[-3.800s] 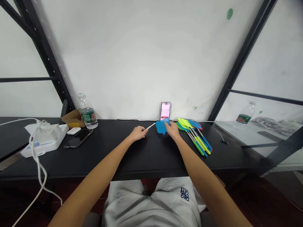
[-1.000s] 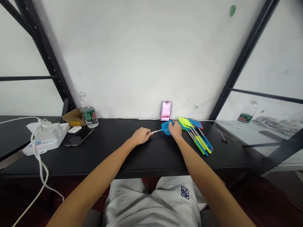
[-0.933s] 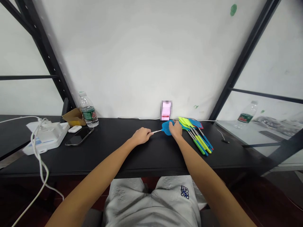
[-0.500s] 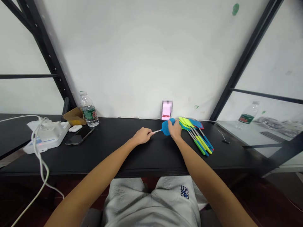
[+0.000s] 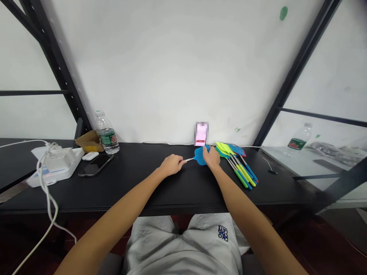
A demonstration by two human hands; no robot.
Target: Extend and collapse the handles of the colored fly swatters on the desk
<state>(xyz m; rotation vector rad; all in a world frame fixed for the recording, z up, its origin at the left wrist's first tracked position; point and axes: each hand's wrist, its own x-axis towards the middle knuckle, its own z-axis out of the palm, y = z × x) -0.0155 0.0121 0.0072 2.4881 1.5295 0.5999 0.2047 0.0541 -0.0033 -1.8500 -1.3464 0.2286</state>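
Observation:
A blue fly swatter (image 5: 200,157) is held crosswise between my hands, low over the black table. My left hand (image 5: 172,165) is closed round its handle end, and a short bit of silver shaft shows between the fingers and the blue mesh head. My right hand (image 5: 212,157) grips the right side of that head, with the thumb on top; its fingers are partly hidden. Just right of my right hand lies a fanned pile of several fly swatters (image 5: 240,168) in green, yellow and blue, their heads toward the wall and handles toward me.
Against the wall leans a phone (image 5: 201,134) with a lit screen. On the left are a water bottle (image 5: 108,133), an open cardboard box (image 5: 89,142), a dark phone (image 5: 96,165), a white case (image 5: 90,156) and a power strip (image 5: 59,168) with cables. A short cable (image 5: 270,166) lies right.
The swatter's blue head is turned slightly, with its mesh facing up more. Both hands keep their grip in nearly the same place. The view has shifted a little.

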